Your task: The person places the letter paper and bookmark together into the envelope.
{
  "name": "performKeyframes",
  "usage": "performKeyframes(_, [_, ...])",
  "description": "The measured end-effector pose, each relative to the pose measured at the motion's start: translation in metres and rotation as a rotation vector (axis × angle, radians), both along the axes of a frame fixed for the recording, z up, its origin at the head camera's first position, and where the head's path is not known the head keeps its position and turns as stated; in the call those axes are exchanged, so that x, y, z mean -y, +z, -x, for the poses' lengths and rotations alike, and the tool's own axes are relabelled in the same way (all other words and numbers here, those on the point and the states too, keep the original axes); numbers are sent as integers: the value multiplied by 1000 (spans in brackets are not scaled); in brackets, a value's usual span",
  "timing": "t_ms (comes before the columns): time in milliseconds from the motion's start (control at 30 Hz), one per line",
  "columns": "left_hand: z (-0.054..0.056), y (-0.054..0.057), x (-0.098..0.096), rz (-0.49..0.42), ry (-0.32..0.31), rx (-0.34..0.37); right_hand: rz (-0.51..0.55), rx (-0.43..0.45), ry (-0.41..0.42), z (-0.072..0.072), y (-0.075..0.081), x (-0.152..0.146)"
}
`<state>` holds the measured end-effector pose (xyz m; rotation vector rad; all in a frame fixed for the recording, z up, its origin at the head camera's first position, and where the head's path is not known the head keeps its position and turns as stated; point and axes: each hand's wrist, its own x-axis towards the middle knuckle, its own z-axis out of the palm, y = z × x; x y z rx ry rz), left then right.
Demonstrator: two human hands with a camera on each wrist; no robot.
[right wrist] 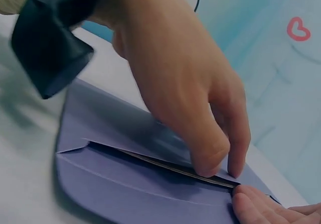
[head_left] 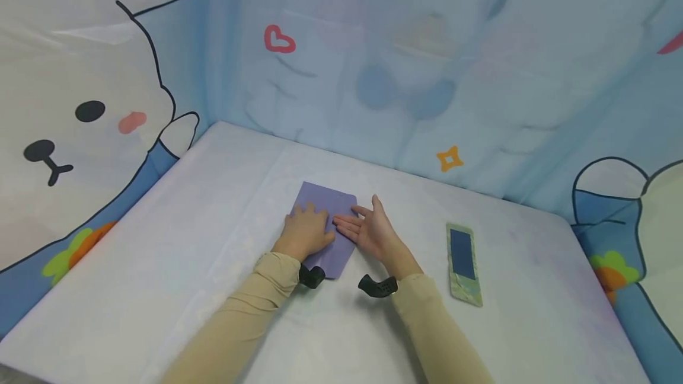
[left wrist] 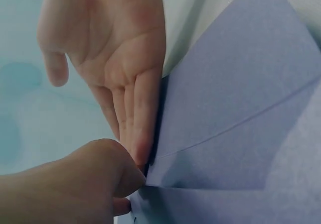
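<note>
Head view: purple envelope flat on the white counter, well left of the patterned phone case. Left hand pressed on the envelope, fingers bent down onto the paper; right hand flat-fingered at the envelope's right edge.

Left wrist view: right hand edge-on against the envelope, grip slack, clasping nothing.

Right wrist view: left hand fingertips pinning the flap along its fold. Probably light, thin, easily creased and apt to slide; best pinned flat, taken at an edge
</note>
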<state>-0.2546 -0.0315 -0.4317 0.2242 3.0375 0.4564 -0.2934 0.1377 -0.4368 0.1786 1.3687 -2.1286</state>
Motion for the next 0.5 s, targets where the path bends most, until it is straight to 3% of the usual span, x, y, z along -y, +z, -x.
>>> performKeyframes(267, [-2, 1, -1, 8, 3, -5, -4, 10, -75, 28, 3, 4])
performKeyframes(500, [-3, 0, -2, 5, -1, -11, 4, -2, -122, 41, 1, 3])
